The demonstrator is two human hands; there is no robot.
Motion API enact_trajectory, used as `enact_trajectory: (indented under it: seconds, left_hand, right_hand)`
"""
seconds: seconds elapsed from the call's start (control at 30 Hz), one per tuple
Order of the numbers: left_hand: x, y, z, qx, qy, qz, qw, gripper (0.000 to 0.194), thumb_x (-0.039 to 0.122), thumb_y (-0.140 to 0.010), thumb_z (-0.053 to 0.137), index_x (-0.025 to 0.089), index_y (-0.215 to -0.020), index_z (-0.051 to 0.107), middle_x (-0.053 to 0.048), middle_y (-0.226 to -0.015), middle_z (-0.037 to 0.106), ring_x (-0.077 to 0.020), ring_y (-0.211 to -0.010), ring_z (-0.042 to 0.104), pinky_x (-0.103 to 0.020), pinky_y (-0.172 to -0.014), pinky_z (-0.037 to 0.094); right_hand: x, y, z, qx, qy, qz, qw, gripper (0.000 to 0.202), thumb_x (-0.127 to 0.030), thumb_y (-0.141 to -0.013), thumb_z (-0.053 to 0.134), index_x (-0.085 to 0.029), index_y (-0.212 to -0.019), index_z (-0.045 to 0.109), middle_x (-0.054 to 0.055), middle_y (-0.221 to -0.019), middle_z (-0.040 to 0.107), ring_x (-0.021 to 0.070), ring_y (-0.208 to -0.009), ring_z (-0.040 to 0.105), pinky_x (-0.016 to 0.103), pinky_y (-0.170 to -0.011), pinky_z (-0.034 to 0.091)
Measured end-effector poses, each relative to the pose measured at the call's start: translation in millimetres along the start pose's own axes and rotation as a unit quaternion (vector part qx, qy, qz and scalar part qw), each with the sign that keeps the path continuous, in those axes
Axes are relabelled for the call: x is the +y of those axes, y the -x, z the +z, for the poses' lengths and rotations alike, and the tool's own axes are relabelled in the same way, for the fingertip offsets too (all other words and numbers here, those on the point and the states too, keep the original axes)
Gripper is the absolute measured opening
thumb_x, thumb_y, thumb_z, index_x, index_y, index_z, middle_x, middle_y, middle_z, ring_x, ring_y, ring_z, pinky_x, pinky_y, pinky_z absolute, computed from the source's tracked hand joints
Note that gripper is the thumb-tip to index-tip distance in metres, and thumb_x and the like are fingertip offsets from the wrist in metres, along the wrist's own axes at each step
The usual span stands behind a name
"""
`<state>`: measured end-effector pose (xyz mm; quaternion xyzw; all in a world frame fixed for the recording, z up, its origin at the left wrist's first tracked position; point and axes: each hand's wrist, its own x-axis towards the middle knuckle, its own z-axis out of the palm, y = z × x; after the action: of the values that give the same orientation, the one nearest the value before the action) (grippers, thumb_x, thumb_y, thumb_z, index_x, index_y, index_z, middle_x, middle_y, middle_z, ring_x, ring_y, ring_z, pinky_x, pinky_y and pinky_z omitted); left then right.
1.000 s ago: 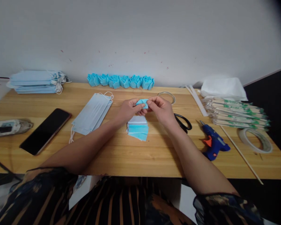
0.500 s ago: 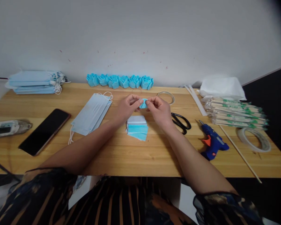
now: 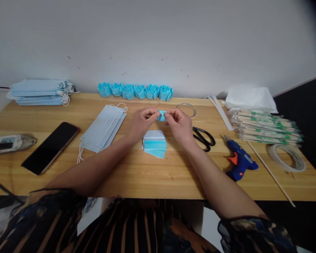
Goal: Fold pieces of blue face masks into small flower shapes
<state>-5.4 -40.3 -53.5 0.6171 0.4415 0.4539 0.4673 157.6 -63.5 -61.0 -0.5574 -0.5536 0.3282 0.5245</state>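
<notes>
Between my two hands is a small blue piece of mask fabric [image 3: 162, 116], raised a little over the table. My left hand [image 3: 145, 121] pinches its left side between thumb and fingers. Its right side is pinched by my right hand [image 3: 179, 124]. The fingers hide both ends of the piece. Just below, on the table, lies a small pile of cut blue and white fabric pieces [image 3: 155, 144], slightly fanned out. Black-handled scissors [image 3: 204, 137] rest right of my right hand, partly covered by it.
Behind stands a row of blue fabric roses [image 3: 139, 92]. Face masks [image 3: 102, 128] and a phone [image 3: 51, 147] lie left, with a mask stack [image 3: 38, 93] farther back. At right are a blue glue gun [image 3: 239, 158], a wooden stick [image 3: 271, 174], tape [image 3: 275, 159] and wrapped chopsticks [image 3: 265, 128].
Both hands keep their pinch on the blue fabric piece, which looks slightly flatter and more spread between the fingertips. The other things on the table stay put.
</notes>
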Motion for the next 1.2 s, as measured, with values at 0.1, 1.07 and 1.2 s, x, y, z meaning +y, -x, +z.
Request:
enact_trajectory:
  seconds: [0.1, 1.07, 1.2]
  left_hand:
    - [1.3, 1.0, 1.6, 0.008, -0.002, 0.001, 1.000, 0.021, 0.039, -0.086, 0.068, 0.018, -0.082, 0.072, -0.003, -0.092, 0.073, -0.0157, -0.088, 0.064, -0.029, -0.086, 0.049]
    - [-0.8, 0.7, 4.5, 0.006, 0.085, -0.043, 0.995, 0.021, 0.037, -0.081, 0.072, 0.018, -0.076, 0.064, 0.000, -0.081, 0.065, -0.0142, -0.083, 0.058, -0.029, -0.086, 0.047]
    - [-1.4, 0.5, 3.5, 0.017, 0.071, -0.040, 0.996, 0.023, 0.039, -0.080, 0.072, 0.018, -0.076, 0.065, 0.000, -0.078, 0.063, -0.0142, -0.078, 0.056, -0.029, -0.079, 0.046]
  right_hand:
    - [0.1, 0.9, 0.6, -0.006, -0.005, -0.002, 1.000, 0.016, -0.039, -0.087, 0.066, -0.023, -0.083, 0.065, -0.003, -0.071, 0.062, 0.0142, -0.065, 0.054, 0.031, -0.067, 0.047]
    - [-2.3, 4.2, 3.1, -0.014, -0.005, -0.007, 1.000, 0.015, -0.037, -0.088, 0.067, -0.022, -0.083, 0.066, -0.003, -0.073, 0.064, 0.0136, -0.065, 0.057, 0.031, -0.067, 0.047]
    - [-1.4, 2.6, 2.7, -0.017, -0.015, 0.001, 1.000, 0.017, -0.039, -0.087, 0.067, -0.022, -0.087, 0.068, -0.003, -0.074, 0.066, 0.0135, -0.065, 0.059, 0.030, -0.067, 0.047]
